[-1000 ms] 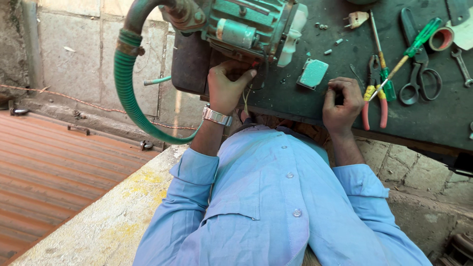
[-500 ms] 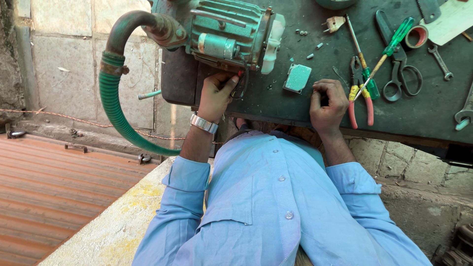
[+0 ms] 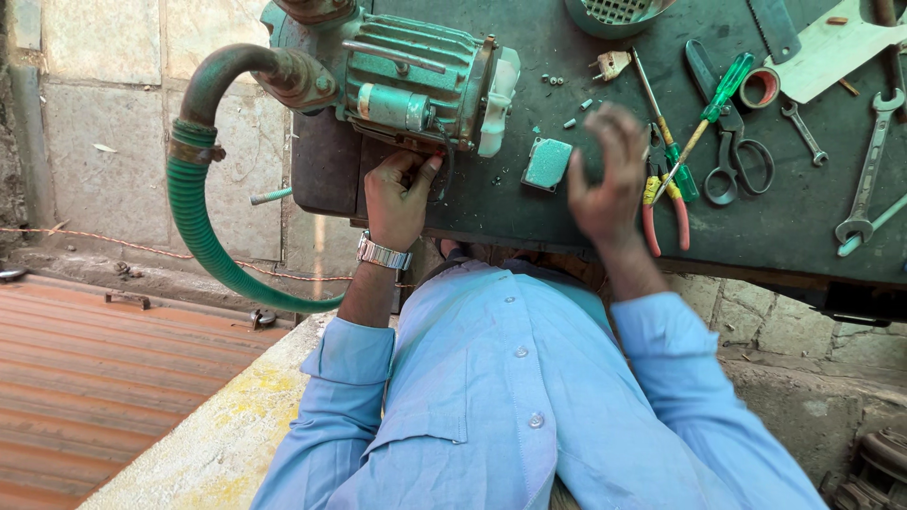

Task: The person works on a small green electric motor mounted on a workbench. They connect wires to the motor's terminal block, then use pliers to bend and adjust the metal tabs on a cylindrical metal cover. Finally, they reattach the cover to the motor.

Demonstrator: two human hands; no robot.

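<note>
A green electric motor pump [image 3: 416, 80] lies on a dark workbench [image 3: 803, 227]. My left hand [image 3: 397, 194], with a metal watch on its wrist, rests against the motor's near underside, where a dark wire hangs, fingers curled; whether it grips anything I cannot tell. My right hand [image 3: 609, 179] hovers blurred over the bench with fingers spread and nothing in it, between a small green cover plate [image 3: 548, 162] and red-handled pliers [image 3: 661, 203].
A green ribbed hose [image 3: 203, 236] curves down from the pump's pipe at left. Screwdrivers [image 3: 709, 113], scissors [image 3: 732, 156], a tape roll [image 3: 758, 87], spanners [image 3: 864, 184], a plug [image 3: 612, 64] and small screws lie on the bench. Rusty corrugated sheet [image 3: 85, 378] lies lower left.
My right hand has lifted off the bench edge and swung forward and up, fingers spreading. The left hand stays at the motor. The view has shifted slightly.
</note>
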